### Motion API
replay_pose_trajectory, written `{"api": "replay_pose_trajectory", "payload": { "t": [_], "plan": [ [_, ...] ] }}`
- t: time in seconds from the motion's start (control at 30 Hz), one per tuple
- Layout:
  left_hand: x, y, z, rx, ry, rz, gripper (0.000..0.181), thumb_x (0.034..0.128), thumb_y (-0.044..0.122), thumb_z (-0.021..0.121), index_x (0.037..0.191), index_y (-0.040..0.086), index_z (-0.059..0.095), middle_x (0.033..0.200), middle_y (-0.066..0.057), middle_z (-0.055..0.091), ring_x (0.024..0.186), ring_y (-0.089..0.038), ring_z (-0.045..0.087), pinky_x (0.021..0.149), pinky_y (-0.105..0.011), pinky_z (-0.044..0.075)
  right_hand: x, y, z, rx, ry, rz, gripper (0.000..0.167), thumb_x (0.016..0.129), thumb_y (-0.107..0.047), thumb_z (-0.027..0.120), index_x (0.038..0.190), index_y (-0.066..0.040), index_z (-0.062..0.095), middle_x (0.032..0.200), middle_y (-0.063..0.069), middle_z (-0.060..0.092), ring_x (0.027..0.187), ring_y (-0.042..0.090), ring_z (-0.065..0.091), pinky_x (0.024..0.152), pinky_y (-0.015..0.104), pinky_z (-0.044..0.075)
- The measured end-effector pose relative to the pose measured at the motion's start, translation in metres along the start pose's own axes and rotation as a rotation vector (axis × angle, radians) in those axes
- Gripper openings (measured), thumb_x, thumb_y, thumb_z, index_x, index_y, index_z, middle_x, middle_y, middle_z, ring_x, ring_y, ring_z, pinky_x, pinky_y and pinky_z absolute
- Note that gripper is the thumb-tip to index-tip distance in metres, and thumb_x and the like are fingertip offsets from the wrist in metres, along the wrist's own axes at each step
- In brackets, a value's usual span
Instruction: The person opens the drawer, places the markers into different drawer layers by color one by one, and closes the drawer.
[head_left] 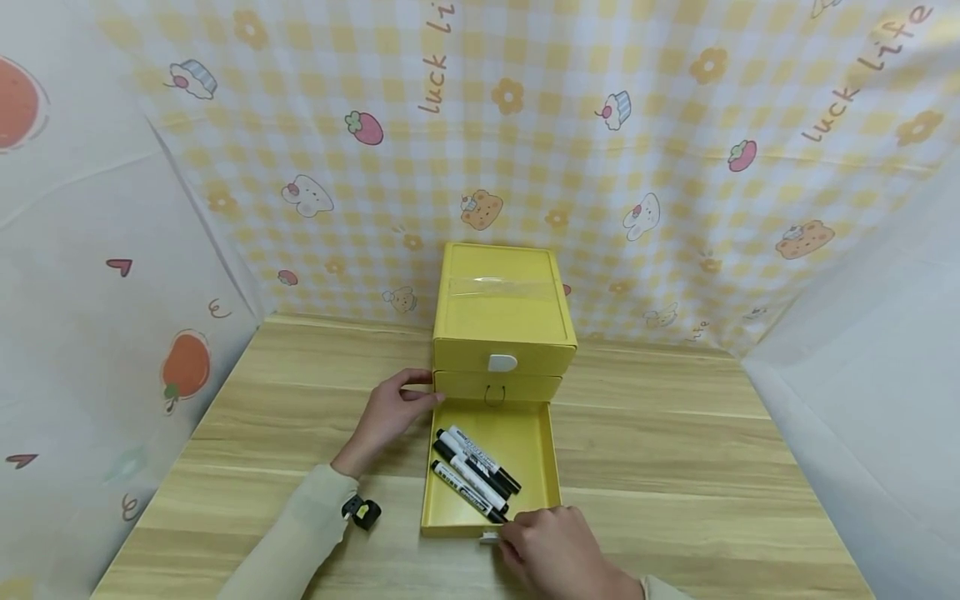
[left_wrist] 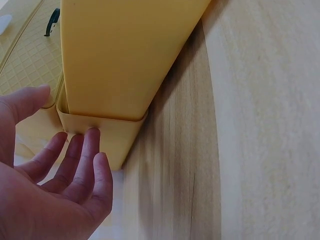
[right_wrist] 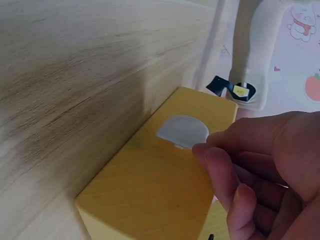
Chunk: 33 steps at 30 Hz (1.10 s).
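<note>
A yellow drawer box (head_left: pixel 502 312) stands on the wooden table, its lower drawer (head_left: pixel 536 454) pulled out towards me. Several black-and-white markers (head_left: pixel 461 487) lie slanted in that drawer. My right hand (head_left: pixel 555 550) is at the drawer's front. In the right wrist view its thumb and forefinger pinch the edge of the white drawer handle (right_wrist: pixel 182 131). My left hand (head_left: pixel 390 412) is at the left side of the box. The left wrist view shows its fairly straight fingertips (left_wrist: pixel 91 137) touching the yellow casing, with the thumb spread apart near the upper part.
A second white handle (head_left: pixel 502 362) sits on the closed upper drawer. Clear tape (head_left: pixel 498 286) crosses the box top. Behind the table (head_left: pixel 660 433) hangs a yellow checked cloth (head_left: pixel 570 167). A black strap device (head_left: pixel 363 510) is on the left wrist.
</note>
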<state>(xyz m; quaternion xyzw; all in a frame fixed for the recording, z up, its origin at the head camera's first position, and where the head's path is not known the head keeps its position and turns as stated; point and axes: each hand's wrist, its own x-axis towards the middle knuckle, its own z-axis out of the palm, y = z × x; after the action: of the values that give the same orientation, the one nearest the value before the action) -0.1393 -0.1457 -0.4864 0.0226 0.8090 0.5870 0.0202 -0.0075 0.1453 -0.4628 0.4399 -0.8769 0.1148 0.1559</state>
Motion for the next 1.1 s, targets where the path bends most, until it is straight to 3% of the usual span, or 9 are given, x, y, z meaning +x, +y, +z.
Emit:
{"api": "replay_pose_trajectory", "payload": {
  "t": [0.4, 0.8, 1.1],
  "plan": [
    [-0.001, 0.002, 0.0, 0.005, 0.002, -0.001, 0.05, 0.1013, 0.025, 0.084, 0.141, 0.0, 0.068, 0.143, -0.017, 0.07, 0.116, -0.032, 0.076, 0.093, -0.047, 0.062, 0.001, 0.003, 0.011, -0.131, 0.085, -0.098, 0.034, 0.073, -0.021, 0.102, 0.07, -0.02, 0.068, 0.064, -0.013, 0.06, 0.051, 0.001, 0.052, 0.044, 0.016, 0.037],
    [-0.001, 0.002, 0.0, 0.011, 0.0, 0.001, 0.05, 0.1016, 0.025, 0.083, 0.142, 0.0, 0.068, 0.143, -0.018, 0.069, 0.117, -0.033, 0.075, 0.093, -0.046, 0.062, 0.006, 0.005, 0.013, -0.173, 0.114, -0.081, 0.034, 0.074, -0.019, 0.099, 0.071, -0.018, 0.065, 0.065, -0.011, 0.059, 0.049, 0.003, 0.05, 0.044, 0.018, 0.034],
    [-0.001, 0.003, 0.0, 0.019, 0.003, -0.006, 0.05, 0.1014, 0.025, 0.083, 0.141, 0.0, 0.068, 0.143, -0.018, 0.069, 0.118, -0.034, 0.075, 0.093, -0.047, 0.062, 0.014, 0.007, 0.019, -0.157, 0.159, -0.047, 0.028, 0.076, -0.014, 0.095, 0.072, -0.016, 0.067, 0.065, -0.01, 0.062, 0.049, 0.004, 0.052, 0.045, 0.019, 0.04]
  ]
}}
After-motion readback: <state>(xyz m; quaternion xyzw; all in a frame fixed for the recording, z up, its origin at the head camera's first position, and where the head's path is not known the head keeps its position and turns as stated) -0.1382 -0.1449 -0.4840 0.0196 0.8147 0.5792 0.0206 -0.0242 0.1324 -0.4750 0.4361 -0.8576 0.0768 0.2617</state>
